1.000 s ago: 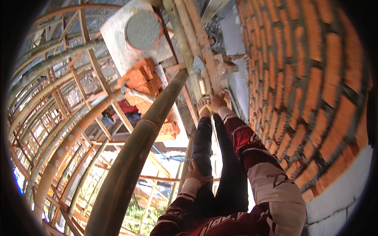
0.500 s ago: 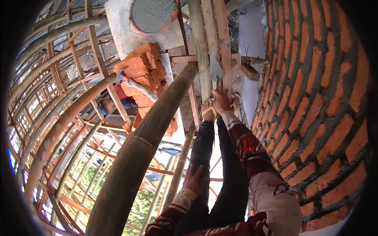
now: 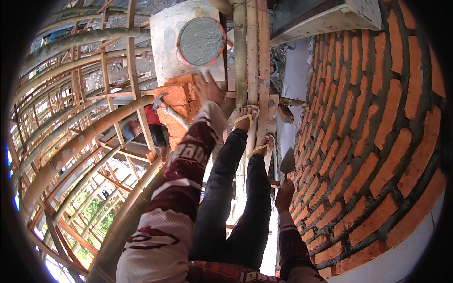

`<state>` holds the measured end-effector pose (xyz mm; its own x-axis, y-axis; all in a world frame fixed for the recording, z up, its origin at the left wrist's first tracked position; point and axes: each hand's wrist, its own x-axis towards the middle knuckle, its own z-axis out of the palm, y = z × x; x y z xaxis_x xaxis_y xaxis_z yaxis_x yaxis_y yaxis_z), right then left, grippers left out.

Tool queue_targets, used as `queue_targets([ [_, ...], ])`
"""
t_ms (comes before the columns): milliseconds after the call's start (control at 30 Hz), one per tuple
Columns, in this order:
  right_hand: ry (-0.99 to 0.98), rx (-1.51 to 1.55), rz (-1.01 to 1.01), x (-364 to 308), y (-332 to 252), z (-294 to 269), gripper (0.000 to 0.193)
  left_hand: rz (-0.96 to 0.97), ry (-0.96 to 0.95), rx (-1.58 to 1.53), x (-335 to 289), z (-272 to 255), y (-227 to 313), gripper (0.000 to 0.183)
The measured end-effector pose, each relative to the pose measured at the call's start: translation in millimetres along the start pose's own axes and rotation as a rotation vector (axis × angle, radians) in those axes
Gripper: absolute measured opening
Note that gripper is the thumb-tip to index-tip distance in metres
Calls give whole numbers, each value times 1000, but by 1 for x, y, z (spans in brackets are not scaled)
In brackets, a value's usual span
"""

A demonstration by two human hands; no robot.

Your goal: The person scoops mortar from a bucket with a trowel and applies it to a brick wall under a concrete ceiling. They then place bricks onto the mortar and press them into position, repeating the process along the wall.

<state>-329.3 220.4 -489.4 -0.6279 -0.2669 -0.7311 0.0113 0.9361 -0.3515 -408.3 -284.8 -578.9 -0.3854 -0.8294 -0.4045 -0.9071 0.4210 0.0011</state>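
Note:
My left hand [image 3: 208,89] is stretched forward with its fingers spread, at the right edge of a stack of orange bricks [image 3: 175,94]. It holds nothing; whether it touches the stack I cannot tell. Just beyond the fingers, a round container of wet grey mortar [image 3: 202,41] sits on a pale board [image 3: 164,56]. A claw hammer [image 3: 176,117] lies on the bricks. Beside the brick wall [image 3: 351,141], my right hand [image 3: 284,194] is closed around the handle of a trowel [image 3: 288,162], its blade pointing away from me.
My sandalled feet stand on bamboo poles and a wooden plank [image 3: 264,56]. A thick bamboo pole [image 3: 127,212] runs along my left side, with bamboo and timber scaffolding beyond. Lower down at left is another person in a red top [image 3: 151,115]. A pale ledge [image 3: 330,21] juts out ahead at right.
My left hand has gone from beside my leg forward to the brick stack. My right hand has drawn back and right, bringing the trowel from above the planks to beside the wall.

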Motion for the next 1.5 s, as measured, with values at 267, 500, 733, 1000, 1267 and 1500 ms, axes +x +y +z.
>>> queue_targets([
  [267, -160, -192, 64, -154, 44, -5, 55, 262, -296, 306, 143, -66, -56, 46],
  [500, -157, 138, 386, -214, 27, -8, 57, 483, -407, 219, 190, -128, -34, 52],
  [733, -223, 86, 312, -198, 24, -7, 63, 483, -550, 347, 140, -163, 21, 58],
  [1000, -64, -173, 97, -150, 13, -12, 59, 412, -661, 185, 73, -180, 56, 70],
  [1267, 143, 18, 41, -46, -28, -37, 51, 271, -692, -88, 20, -92, 72, 63],
  [1500, 122, 82, -23, 107, -96, -43, 53, 247, -592, -308, -5, -52, 79, 64],
])
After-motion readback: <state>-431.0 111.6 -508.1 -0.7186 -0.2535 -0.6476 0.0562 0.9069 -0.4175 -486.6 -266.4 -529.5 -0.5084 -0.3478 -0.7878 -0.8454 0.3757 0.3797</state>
